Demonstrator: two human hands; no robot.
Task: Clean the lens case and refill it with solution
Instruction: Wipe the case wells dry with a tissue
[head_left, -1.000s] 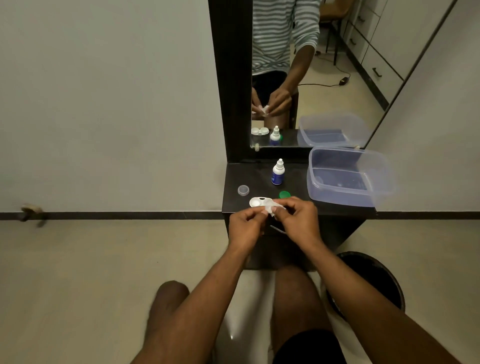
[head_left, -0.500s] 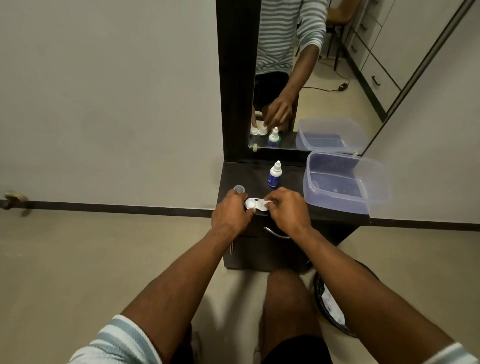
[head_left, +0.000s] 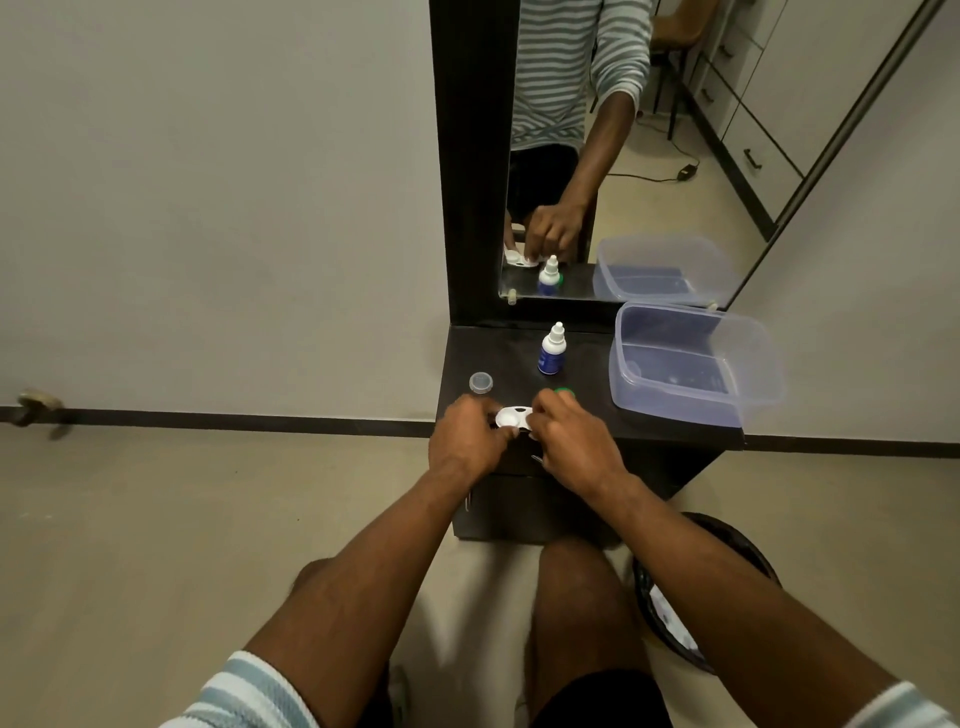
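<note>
Holding the white lens case (head_left: 511, 417) at the front edge of the dark table (head_left: 587, 387), left hand (head_left: 467, 439) gripping its left end with curled fingers, right hand (head_left: 574, 441) pinching its right end. Standing just behind: solution bottle (head_left: 551, 351), clear cap (head_left: 481, 383), green cap (head_left: 563, 391). Sitting at the right: plastic box (head_left: 691, 364).

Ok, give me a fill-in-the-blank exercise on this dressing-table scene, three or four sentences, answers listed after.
1. The white twin-well lens case lies on the dark tabletop between the left hand and the ____ hand.
2. The small white dropper bottle with the blue label stands ____ on the tabletop.
3. The clear plastic container sits on the tabletop's ____ side.
4. The small grey round cap lies just beyond the ____ hand.

Missing words: right; upright; right; left
</note>
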